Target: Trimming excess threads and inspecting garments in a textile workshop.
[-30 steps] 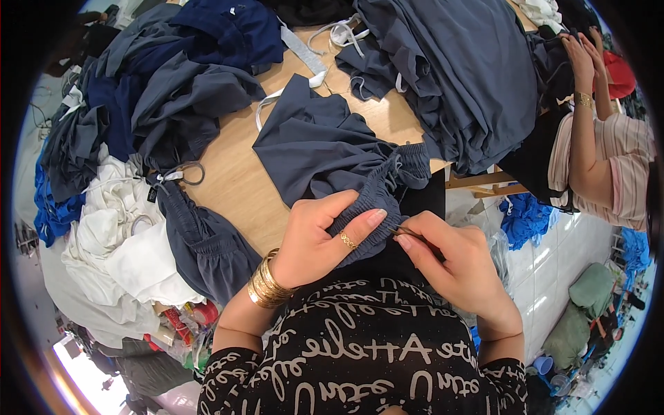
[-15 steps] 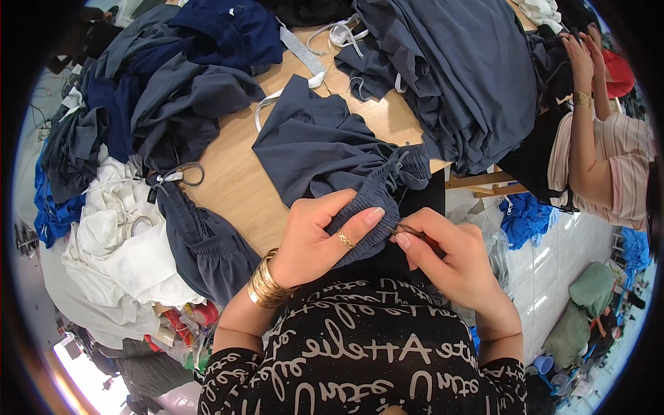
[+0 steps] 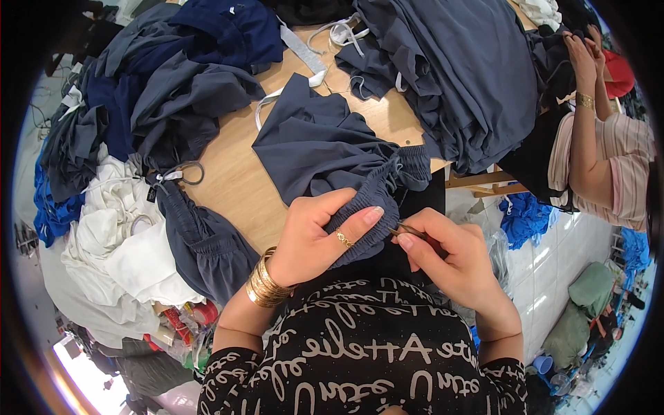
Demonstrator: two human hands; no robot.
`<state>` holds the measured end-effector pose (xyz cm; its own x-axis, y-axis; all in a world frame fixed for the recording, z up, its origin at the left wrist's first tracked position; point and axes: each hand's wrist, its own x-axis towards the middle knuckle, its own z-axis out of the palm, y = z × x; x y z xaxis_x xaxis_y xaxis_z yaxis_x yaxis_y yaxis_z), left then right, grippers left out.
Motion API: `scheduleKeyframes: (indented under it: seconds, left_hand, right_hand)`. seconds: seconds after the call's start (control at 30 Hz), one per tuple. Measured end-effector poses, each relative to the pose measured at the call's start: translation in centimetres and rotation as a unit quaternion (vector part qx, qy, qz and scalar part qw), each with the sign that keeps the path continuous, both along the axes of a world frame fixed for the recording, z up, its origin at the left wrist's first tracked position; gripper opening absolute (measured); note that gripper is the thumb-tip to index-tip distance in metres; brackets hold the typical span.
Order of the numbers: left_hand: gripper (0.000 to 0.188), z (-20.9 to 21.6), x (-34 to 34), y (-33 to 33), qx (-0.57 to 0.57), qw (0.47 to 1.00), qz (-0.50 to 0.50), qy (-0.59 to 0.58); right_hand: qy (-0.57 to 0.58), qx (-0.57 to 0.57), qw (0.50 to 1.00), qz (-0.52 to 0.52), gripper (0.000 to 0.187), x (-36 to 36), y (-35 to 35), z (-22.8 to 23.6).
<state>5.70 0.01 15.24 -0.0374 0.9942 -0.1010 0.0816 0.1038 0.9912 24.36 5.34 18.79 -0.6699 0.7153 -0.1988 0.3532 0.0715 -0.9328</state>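
Note:
A dark grey-blue garment, with a gathered elastic waistband and a drawstring, lies partly on the table and comes off its near edge into my hands. My left hand is closed on the waistband, thumb on top and fingers behind the cloth. In my right hand is a slim, pointed metal tool, pinched between thumb and fingers. Its tip meets the right edge of the waistband. Whether it is snips or tweezers I cannot tell, since my fingers cover most of it.
Dark garments are heaped at the table's far right, with navy and grey ones at the far left. White cloth and another gathered garment hang at the left. At the right, a co-worker's hands handle dark cloth.
My hands, the tool and the waistband stay almost exactly where they were. The co-worker's hands at the right have shifted slightly.

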Motion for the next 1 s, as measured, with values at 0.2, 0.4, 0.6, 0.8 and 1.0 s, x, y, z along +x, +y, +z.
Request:
scheduleKeyframes:
  seconds: [0.2, 0.4, 0.6, 0.8, 1.0]
  left_hand:
    - [0.021, 0.04, -0.1, -0.01, 0.005, 0.999, -0.014, 0.03]
    - [0.02, -0.06, -0.18, -0.06, 0.009, 0.999, -0.018, 0.034]
    - [0.018, 0.14, -0.15, -0.03, 0.009, 0.999, -0.024, 0.039]
    - [0.017, 0.21, -0.15, 0.0, 0.013, 0.998, -0.027, 0.048]
    - [0.017, 0.4, -0.14, 0.18, 0.018, 0.997, -0.03, 0.068]
  right_hand:
    - [-0.009, 0.026, 1.0, 0.005, 0.005, -0.03, -0.07, 0.24]
    - [-0.027, 0.031, 0.999, 0.013, 0.006, 0.04, -0.05, 0.43]
    - [-0.032, 0.032, 0.999, 0.005, 0.006, 0.09, -0.08, 0.54]
    - [-0.037, 0.05, 0.998, 0.018, 0.006, 0.16, -0.01, 0.6]
    - [-0.04, 0.074, 0.996, 0.018, 0.006, 0.17, 0.01, 0.54]
